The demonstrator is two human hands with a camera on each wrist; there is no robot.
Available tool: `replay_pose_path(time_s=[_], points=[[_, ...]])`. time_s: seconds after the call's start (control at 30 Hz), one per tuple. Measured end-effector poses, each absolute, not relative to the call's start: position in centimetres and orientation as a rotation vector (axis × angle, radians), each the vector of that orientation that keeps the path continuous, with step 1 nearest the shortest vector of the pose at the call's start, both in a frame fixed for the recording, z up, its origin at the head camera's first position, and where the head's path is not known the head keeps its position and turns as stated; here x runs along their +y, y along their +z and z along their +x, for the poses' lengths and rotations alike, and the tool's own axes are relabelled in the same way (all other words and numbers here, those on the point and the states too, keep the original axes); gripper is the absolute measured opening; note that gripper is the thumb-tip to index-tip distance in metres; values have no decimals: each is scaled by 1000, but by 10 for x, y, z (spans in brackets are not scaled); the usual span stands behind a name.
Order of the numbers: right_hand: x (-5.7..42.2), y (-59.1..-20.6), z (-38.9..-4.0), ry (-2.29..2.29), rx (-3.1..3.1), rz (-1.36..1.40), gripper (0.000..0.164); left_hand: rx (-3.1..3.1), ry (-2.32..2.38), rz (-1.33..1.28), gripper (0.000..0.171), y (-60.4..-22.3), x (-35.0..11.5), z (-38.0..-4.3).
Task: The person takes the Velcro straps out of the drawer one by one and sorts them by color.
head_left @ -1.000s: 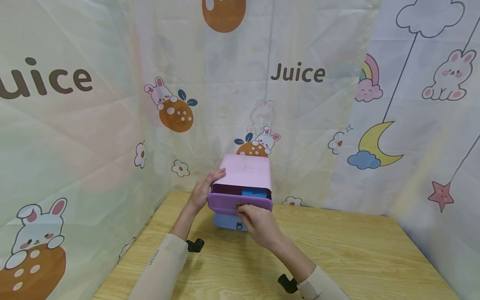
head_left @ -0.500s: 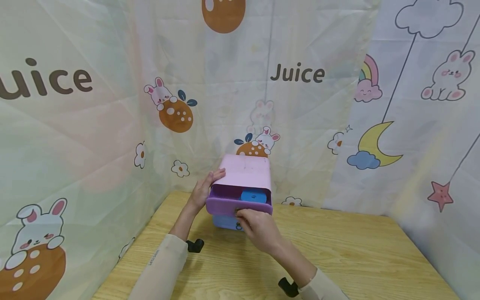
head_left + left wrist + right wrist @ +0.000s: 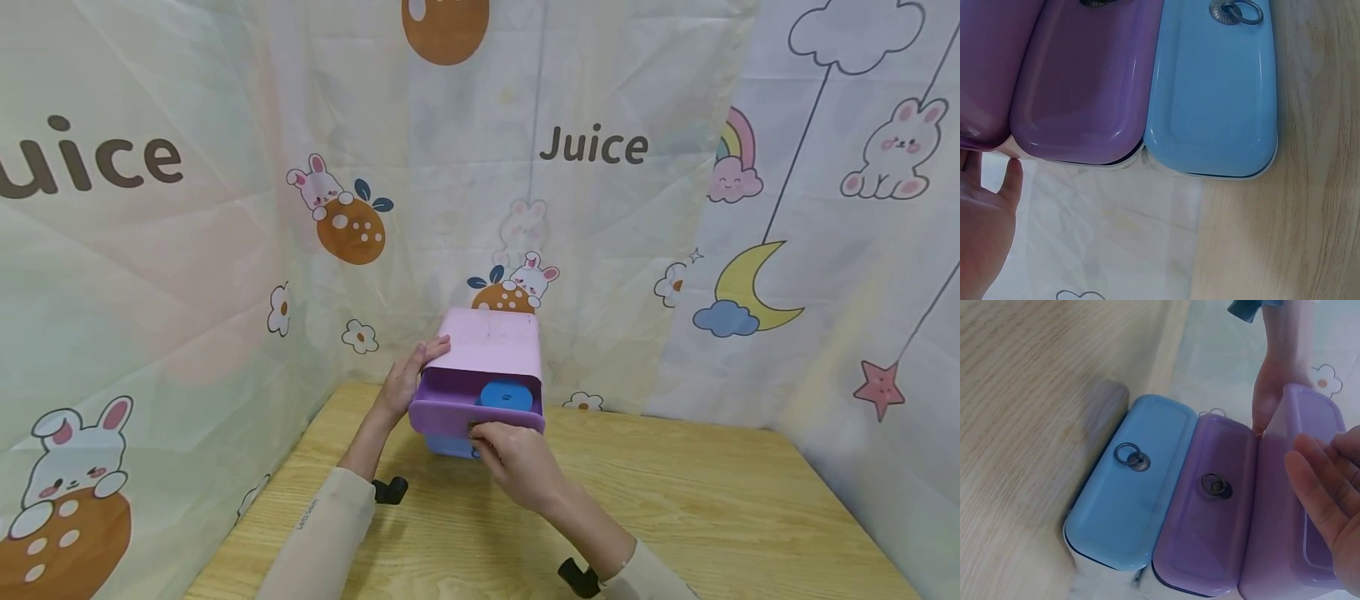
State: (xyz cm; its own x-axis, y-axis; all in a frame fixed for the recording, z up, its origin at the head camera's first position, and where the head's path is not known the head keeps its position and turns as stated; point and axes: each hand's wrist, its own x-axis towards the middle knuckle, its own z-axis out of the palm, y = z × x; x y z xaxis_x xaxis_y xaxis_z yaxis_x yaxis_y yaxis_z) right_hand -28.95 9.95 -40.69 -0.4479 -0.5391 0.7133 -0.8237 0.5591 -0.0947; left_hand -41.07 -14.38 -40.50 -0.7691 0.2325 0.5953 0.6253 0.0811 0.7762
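Note:
A small drawer cabinet with a pink top (image 3: 491,342) stands on the table near the back cloth. Its top purple drawer (image 3: 442,417) is pulled partly out; inside, on the right, lies a flat, round blue object (image 3: 507,395). My right hand (image 3: 521,467) pinches the drawer's ring pull (image 3: 472,428), whose ring is mostly hidden by the fingers. Against the cabinet's left side rests my left hand (image 3: 402,383), its fingers extended onto the top edge. Below, a second purple drawer (image 3: 1085,81) and a light blue drawer (image 3: 1216,94) are closed, each with its own ring.
The wood-grain table (image 3: 712,500) extends in front and to the right. Printed cloth (image 3: 600,250) hangs close behind the cabinet and along both sides. Black wrist-worn pieces (image 3: 390,491) show beside both forearms.
My right hand has drawn the top drawer farther out towards me, and more of the blue object shows. The left hand has stayed against the cabinet.

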Motion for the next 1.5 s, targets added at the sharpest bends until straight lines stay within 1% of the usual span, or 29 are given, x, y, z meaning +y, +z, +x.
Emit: replay_pose_path(time_s=[0.2, 0.6, 0.77, 1.0, 1.07, 1.2, 1.5], points=[[99, -407, -286, 598, -2166, 1098, 9, -2063, -1743, -833, 53, -406, -145, -411], [100, -407, -285, 635, -2135, 1128, 2, -2058, -1765, -828, 54, -406, -143, -410], [99, -401, -284, 667, -2095, 1134, 11, -2045, -1793, -823, 54, -407, -143, -412], [100, -384, -283, 713, -2032, 1159, 9, -2029, -1804, -832, 56, -407, -143, -412], [101, -380, -284, 719, -1980, 1181, 12, -2032, -1797, -831, 55, -407, -142, -412], [102, -373, -289, 731, -1846, 1228, 27, -2034, -1790, -840, 55, -408, -142, -413], [110, -359, -305, 724, -1982, 1148, 33, -2023, -1798, -858, 54, -407, -143, -412]])
